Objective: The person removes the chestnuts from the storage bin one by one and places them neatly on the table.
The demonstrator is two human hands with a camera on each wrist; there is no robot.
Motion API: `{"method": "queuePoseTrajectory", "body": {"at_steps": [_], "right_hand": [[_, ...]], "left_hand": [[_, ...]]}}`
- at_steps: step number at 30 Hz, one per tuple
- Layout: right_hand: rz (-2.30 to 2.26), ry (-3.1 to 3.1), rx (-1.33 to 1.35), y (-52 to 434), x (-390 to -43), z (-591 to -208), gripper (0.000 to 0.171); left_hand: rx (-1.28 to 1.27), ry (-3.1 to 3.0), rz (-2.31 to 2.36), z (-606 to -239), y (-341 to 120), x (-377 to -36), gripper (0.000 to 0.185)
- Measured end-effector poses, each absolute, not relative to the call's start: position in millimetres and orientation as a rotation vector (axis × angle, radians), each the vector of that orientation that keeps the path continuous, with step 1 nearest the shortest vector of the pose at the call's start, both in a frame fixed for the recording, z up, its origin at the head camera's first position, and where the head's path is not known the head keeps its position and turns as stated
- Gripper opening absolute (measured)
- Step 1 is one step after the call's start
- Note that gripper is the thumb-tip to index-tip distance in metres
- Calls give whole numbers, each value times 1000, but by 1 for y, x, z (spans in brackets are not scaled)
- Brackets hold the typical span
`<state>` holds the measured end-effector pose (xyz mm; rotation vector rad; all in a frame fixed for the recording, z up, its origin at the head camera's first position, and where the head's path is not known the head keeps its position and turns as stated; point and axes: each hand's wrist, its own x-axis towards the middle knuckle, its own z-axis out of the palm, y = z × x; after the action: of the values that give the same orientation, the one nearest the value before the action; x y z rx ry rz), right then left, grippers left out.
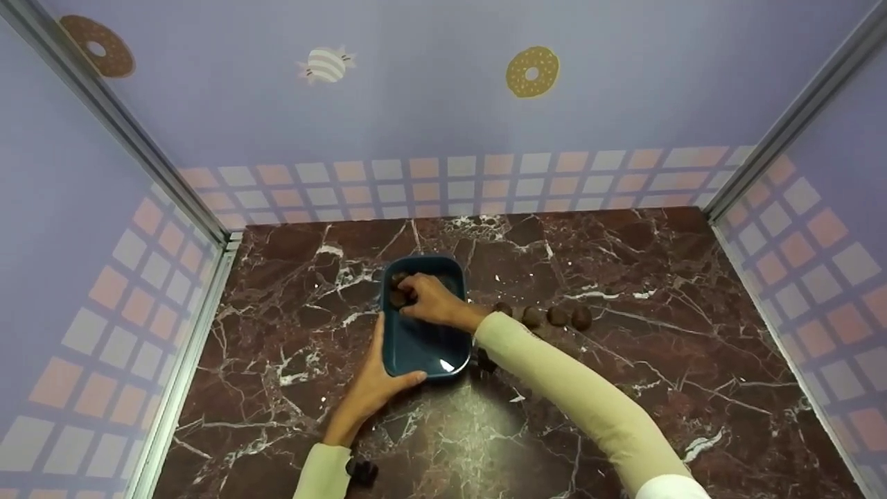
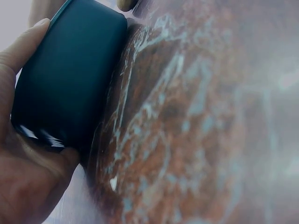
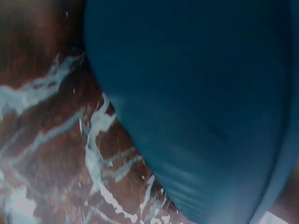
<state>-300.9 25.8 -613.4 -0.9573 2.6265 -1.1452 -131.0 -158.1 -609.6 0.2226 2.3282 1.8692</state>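
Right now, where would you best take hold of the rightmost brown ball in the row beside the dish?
Pinch the rightmost ball from above, fingers front and back. Its left neighbour sits close, so that side is crowded; the marble table around its other sides is open.

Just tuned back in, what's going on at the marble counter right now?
A person's left hand grips the near left corner of a dark teal rectangular tray on the marble countertop. The right hand reaches into the tray's far end, its fingers on a small brown round piece. Four similar brown pieces sit in a row just right of the tray.
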Motion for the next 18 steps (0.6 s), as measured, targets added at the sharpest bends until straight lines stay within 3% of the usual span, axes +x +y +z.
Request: {"method": "queuePoseTrajectory", "body": {"at_steps": [5, 12, 18], "right_hand": [[-1066, 2641, -983, 17, -302, -637, 39], [-1072, 2607, -1185, 16, -294, -642, 6], [-961, 2663, -1223, 16, -289, -659, 10]], "left_hand": [[215, 2327, 1861, -609, -159, -129, 137], [210, 2323, 1868, -611, -159, -130, 138], [207, 2331, 1865, -613, -159, -130, 137]]}}
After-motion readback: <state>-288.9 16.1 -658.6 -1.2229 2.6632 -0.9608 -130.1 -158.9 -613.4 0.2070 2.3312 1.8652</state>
